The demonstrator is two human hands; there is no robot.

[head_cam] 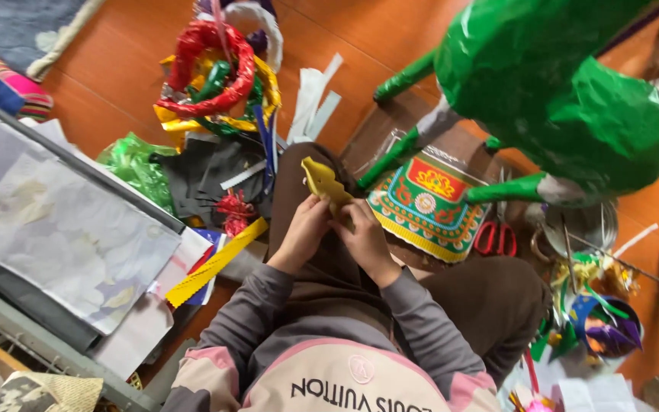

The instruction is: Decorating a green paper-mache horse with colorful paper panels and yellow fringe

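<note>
Both hands pinch a yellow paper cutout.
Left hand (304, 229) and right hand (364, 236) grip the yellow paper cutout (322, 181), with a green paper-covered figure (551, 84) nearby.

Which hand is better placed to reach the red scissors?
Probably the right hand: the scissors lie on its side, nearer to it. The left hand is farther away, and it grips the yellow piece too.
</note>
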